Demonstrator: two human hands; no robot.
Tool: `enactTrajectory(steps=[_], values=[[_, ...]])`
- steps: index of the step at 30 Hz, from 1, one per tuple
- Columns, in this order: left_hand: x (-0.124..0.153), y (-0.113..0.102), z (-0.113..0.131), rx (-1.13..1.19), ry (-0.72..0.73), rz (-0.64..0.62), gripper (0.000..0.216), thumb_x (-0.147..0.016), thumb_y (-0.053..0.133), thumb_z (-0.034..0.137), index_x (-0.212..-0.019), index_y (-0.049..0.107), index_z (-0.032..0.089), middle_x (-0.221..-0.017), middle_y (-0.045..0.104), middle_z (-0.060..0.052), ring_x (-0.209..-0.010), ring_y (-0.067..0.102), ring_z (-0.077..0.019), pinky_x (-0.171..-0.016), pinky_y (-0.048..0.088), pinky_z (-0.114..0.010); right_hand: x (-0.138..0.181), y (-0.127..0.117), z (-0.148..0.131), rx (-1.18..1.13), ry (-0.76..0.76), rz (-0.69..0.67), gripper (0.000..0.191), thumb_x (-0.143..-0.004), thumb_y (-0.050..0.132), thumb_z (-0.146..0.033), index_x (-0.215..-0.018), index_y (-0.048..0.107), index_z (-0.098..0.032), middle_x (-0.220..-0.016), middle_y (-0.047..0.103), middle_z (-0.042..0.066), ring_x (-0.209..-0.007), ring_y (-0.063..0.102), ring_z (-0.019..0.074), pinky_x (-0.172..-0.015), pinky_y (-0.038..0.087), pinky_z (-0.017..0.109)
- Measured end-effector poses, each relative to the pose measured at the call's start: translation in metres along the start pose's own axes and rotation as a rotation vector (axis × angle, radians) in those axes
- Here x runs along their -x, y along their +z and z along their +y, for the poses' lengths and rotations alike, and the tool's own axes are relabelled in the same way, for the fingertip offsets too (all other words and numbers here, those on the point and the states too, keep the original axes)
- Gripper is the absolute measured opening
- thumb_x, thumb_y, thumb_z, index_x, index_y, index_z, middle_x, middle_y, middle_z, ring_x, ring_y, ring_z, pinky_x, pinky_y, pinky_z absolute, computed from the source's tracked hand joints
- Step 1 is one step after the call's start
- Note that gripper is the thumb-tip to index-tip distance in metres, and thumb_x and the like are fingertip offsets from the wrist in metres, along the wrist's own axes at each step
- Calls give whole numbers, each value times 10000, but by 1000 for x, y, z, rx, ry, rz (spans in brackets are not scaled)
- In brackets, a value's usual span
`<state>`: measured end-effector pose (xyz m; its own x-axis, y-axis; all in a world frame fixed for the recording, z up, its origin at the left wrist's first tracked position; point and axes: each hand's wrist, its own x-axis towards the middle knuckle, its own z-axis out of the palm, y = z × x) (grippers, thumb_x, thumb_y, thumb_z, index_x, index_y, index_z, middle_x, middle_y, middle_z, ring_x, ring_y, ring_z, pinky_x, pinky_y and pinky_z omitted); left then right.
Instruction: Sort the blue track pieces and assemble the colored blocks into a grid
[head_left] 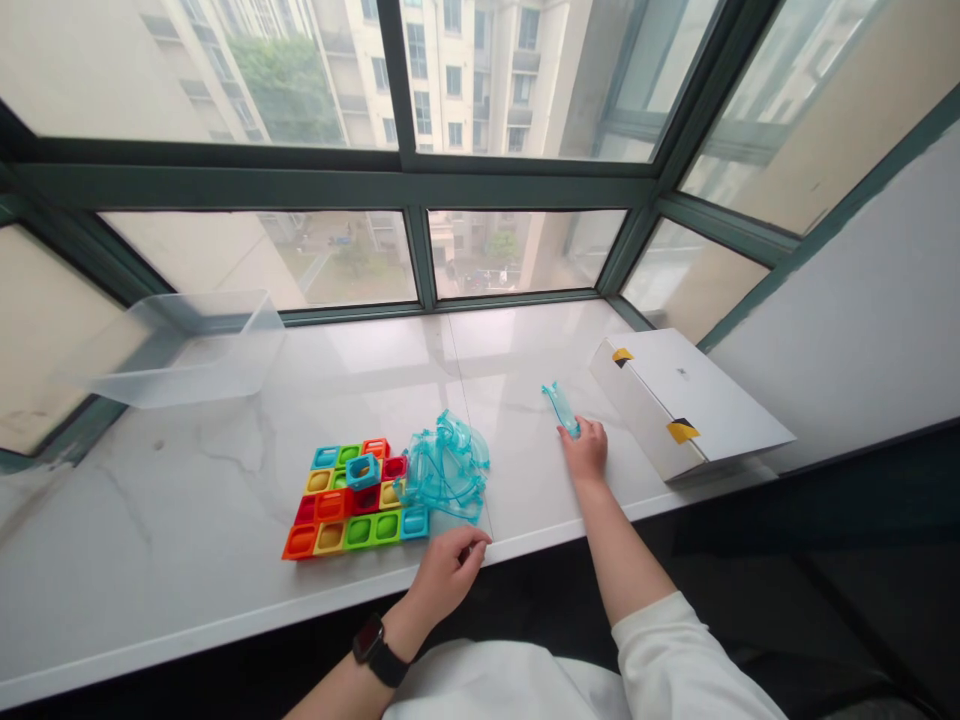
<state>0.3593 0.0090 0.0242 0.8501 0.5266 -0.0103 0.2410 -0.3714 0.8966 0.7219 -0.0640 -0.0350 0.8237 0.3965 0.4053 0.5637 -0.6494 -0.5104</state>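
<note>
My right hand (588,452) has its fingers closed on the near end of a translucent blue plastic track piece (561,408), which rests on or just over the white counter. At the counter's front edge, my left hand (448,570) is loosely curled, with nothing visible in it. Just beyond that hand lies a heap of similar translucent blue track pieces (448,470). The heap touches a block of coloured square cubes (330,505) in red, orange, yellow, green and blue. One blue cube (363,471) sits on top of the others.
A clear plastic bin (195,380) stands at the back left by the window. To the right is a white box (694,400) with yellow-and-black tabs. The white counter (225,520) ends in a front edge close to my body, and window frames border its back.
</note>
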Motion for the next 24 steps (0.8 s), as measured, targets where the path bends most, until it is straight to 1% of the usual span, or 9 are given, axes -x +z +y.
enactTrajectory(steps=[4,8,15,24], values=[[-1,-1,-1,11,-12,-8,285,-1020,525,351,-954,762,208,-864,748,-66,-757,651,-204,-699,463,-303,1,-1,-5,82,76,-3,423,-935,652,-471,-1206,731,-157,-1164,675,178,-1056,577,323,-921,421,420],[-1,-1,-1,17,-18,-2,290,-1016,529,356,-945,767,205,-855,746,-67,-758,652,-208,-701,462,-305,0,-2,-7,124,114,-15,406,-925,683,-460,-1213,730,-178,-1178,677,169,-1067,576,326,-902,408,410],[-2,0,-3,45,-37,10,323,-1012,523,396,-940,766,196,-826,738,-66,-748,648,-212,-691,466,-311,1,-2,-8,143,119,-35,411,-937,683,-447,-1247,707,-177,-1228,658,182,-1097,569,334,-904,405,417],[-3,0,-4,51,-54,10,364,-1011,506,450,-945,760,198,-809,725,-65,-747,642,-212,-693,471,-310,2,-1,-10,138,103,21,443,-897,690,-431,-1251,673,-165,-1211,649,182,-1087,571,335,-903,414,419]])
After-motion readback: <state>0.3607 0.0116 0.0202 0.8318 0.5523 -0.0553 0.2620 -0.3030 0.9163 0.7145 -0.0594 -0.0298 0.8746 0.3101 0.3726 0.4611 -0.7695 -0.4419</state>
